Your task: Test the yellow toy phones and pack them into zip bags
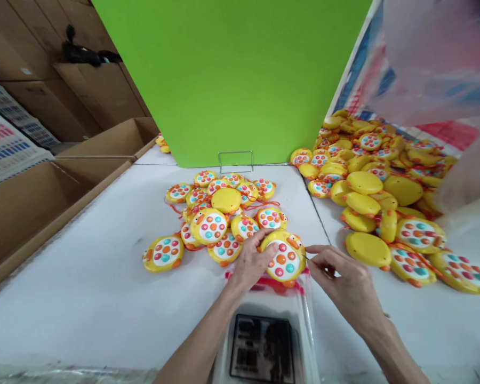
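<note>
A yellow duck-shaped toy (283, 258) with a white face of pink, orange and teal bumps is gripped by its left edge in my left hand (251, 258), thumb on its front. At the toy's right edge, my right hand (340, 274) has thumb and forefinger pinched together on a thin dark pointed piece, too small to name. Below the toy lies a clear plastic bag (304, 320) with a red zip strip and a black printed panel (263, 348). Just beyond my left hand is a loose pile of similar toys (210, 226), some with red cords.
A large heap of the same toys (364, 202) covers the right side. A green board (232, 80) stands behind, with a small wire stand (236, 153) at its foot. To the left are open cardboard boxes (60, 176). Translucent plastic sheeting (440, 64) hangs at the right.
</note>
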Motion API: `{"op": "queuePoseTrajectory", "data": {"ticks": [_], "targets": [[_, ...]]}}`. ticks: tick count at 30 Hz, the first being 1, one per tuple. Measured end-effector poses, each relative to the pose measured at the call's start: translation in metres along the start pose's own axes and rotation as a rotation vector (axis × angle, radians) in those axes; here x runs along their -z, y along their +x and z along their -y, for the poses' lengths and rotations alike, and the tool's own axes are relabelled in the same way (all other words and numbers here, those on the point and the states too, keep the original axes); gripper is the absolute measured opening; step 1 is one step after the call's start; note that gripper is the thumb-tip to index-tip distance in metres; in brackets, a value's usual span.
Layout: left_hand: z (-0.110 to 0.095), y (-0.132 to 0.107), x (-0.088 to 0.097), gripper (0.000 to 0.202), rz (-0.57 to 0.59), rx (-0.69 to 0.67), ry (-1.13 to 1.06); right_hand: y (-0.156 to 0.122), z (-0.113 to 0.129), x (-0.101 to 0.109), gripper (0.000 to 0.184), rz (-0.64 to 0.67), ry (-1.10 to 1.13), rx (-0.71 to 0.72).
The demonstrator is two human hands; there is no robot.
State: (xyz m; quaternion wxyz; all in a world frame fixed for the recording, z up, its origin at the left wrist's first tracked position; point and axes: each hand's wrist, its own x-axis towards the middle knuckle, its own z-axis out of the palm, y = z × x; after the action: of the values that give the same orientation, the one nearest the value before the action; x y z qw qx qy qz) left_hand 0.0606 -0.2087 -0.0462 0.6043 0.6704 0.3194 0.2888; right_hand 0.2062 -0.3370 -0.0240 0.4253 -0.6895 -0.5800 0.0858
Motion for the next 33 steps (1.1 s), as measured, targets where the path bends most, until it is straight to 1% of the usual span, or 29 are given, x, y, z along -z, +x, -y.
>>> {"op": "queuePoseTrajectory", "data": {"ticks": [5, 13, 17, 22, 29, 33], "targets": [[0.0023, 0.0003, 0.0001, 0.032, -0.008, -0.002, -0.004, 0.0006, -0.0008, -0.001, 0.017, 0.004, -0.015, 0.004], [0.0034, 0.0009, -0.0012, 0.032, 0.009, 0.007, -0.054, 0.0009, -0.0047, -0.0034, 0.017, -0.005, -0.053, 0.0], [0.0026, 0.0011, -0.0005, 0.035, 0.01, 0.029, -0.041, 0.0016, -0.0016, -0.0016, 0.016, -0.003, -0.026, -0.013], [-0.0005, 0.0004, 0.0004, 0.033, 0.015, 0.026, -0.029, 0.0026, 0.0019, 0.001, 0.016, 0.017, -0.013, -0.013], [0.0005, 0.0004, -0.0004, 0.034, -0.004, 0.021, -0.026, 0.0025, 0.0001, -0.0009, 0.017, 0.041, -0.024, -0.021], [0.0009, 0.0006, -0.0008, 0.033, 0.008, 0.016, -0.039, 0.0029, -0.0013, -0.0007, 0.016, 0.029, -0.047, -0.009]]}}
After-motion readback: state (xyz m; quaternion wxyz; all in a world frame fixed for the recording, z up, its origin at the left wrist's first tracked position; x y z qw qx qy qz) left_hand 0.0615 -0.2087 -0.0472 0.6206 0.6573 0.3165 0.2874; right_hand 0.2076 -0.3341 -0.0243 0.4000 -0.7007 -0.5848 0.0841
